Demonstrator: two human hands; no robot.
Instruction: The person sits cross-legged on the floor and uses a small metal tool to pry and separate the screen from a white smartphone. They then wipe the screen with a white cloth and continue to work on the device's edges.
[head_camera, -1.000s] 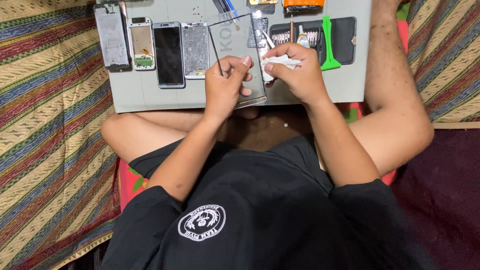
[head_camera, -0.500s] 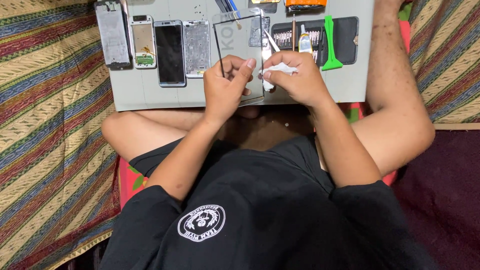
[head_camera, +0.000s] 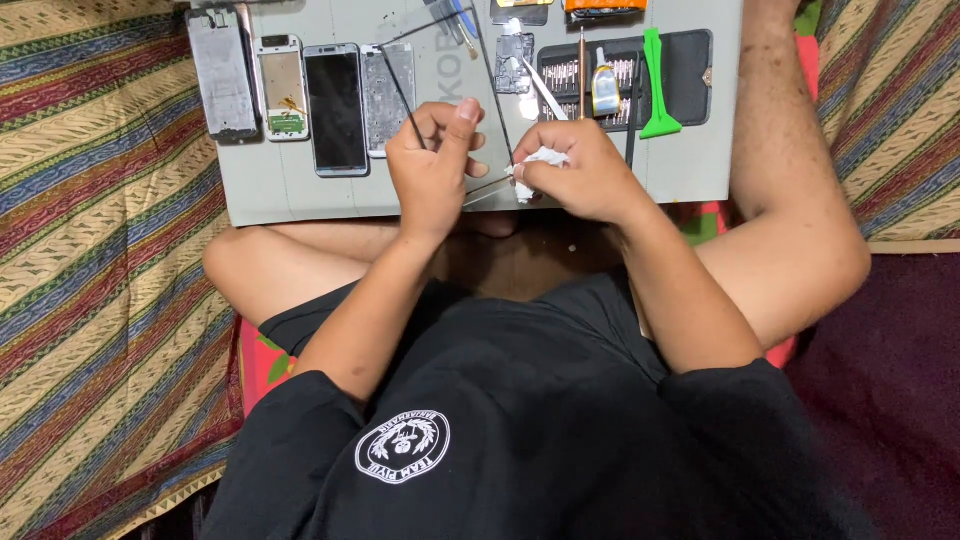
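A clear glass phone panel (head_camera: 445, 70) is held up over the grey work mat (head_camera: 300, 195), and my left hand (head_camera: 432, 165) grips its lower left edge between thumb and fingers. Just right of it, my right hand (head_camera: 575, 170) is closed around a small white wad of tissue (head_camera: 540, 160), pressed against the panel's lower right edge. Both hands hover above the mat's near edge, over my crossed legs.
On the mat's left lie several phone parts: a metal frame (head_camera: 222, 75), a white-framed board (head_camera: 283, 88), a dark screen (head_camera: 336, 108) and another frame (head_camera: 390, 80). A black tool pouch (head_camera: 690, 70) with screwdriver bits and a green pry tool (head_camera: 657, 85) sits right. Striped cloth surrounds everything.
The glass panel has tilted up and turned more edge-on in my left hand. My right hand with the tissue has shifted slightly along its lower edge.
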